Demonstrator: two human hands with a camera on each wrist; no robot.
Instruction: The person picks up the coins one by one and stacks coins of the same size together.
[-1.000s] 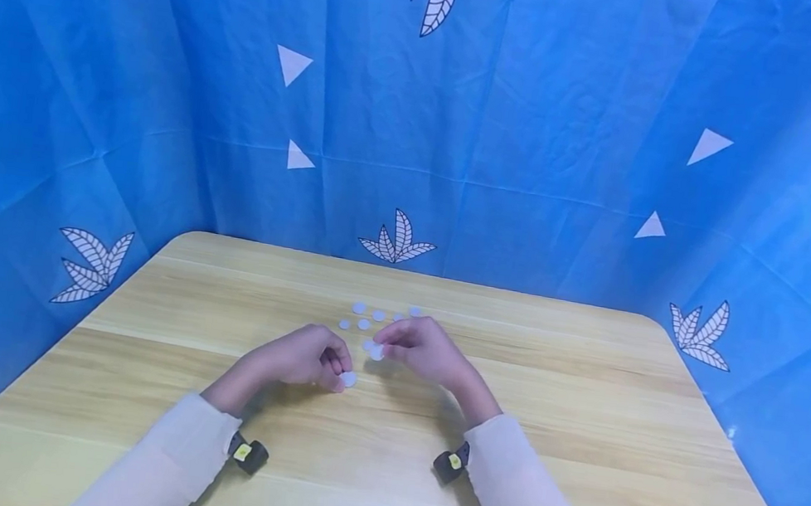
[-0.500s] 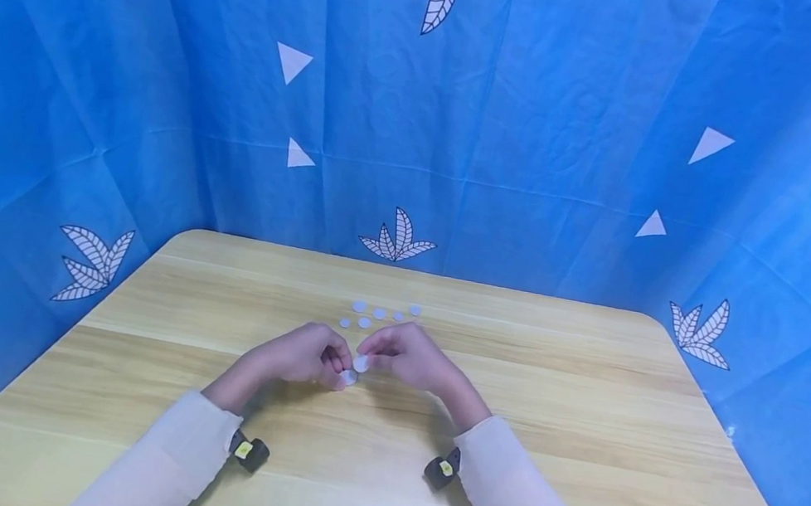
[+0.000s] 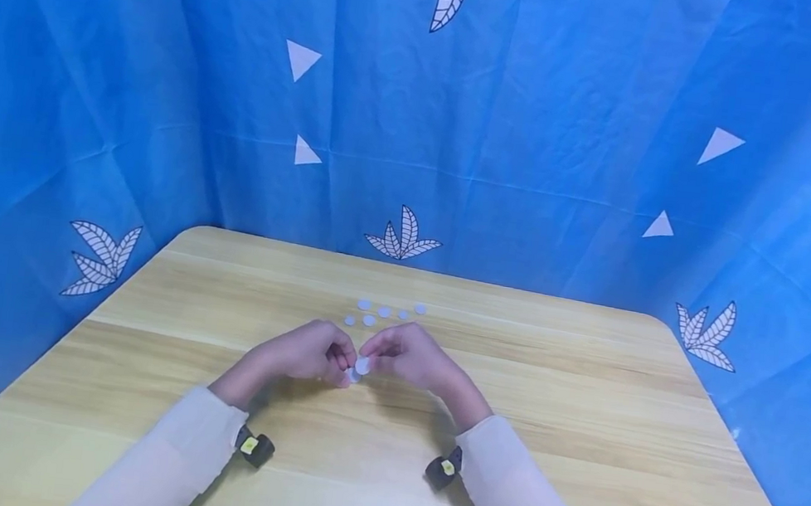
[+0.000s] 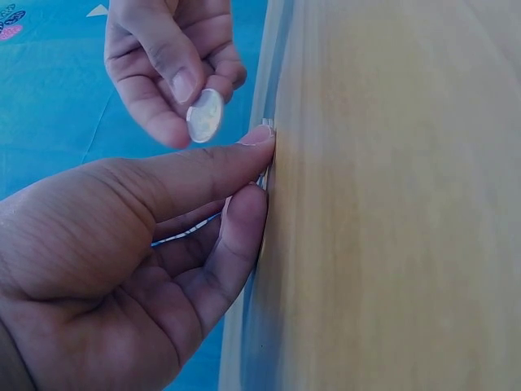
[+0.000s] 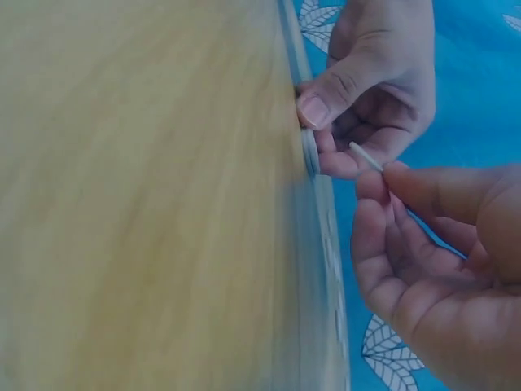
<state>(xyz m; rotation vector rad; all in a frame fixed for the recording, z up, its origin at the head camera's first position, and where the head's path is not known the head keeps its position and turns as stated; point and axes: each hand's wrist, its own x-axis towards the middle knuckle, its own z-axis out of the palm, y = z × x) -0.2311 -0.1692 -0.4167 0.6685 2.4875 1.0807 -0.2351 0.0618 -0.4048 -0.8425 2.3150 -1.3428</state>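
My right hand (image 3: 409, 355) pinches a silvery coin (image 4: 205, 116) between thumb and fingers, tilted and raised off the wooden table (image 3: 542, 436). Just left of it, my left hand (image 3: 312, 351) rests at the tabletop with curled fingers. Its thumb and fingers grip a small flat stack of coins (image 5: 309, 152) at the table surface; how many lie in it I cannot tell. Seen from the right wrist, the raised coin stands edge-on, a little apart from the stack. Fingers partly hide the stack in the left wrist view.
Several loose coins (image 3: 384, 312) lie spread flat on the table beyond both hands. Behind the table's far edge hangs a blue curtain (image 3: 541, 118) with white leaf and triangle prints, and it runs along both sides too. A small black camera sits on each wrist.
My right hand has come left and nearer with a coin from beside the loose ones, up to the left hand's stack. The left hand has stayed nearly still. The head view has shifted slightly.
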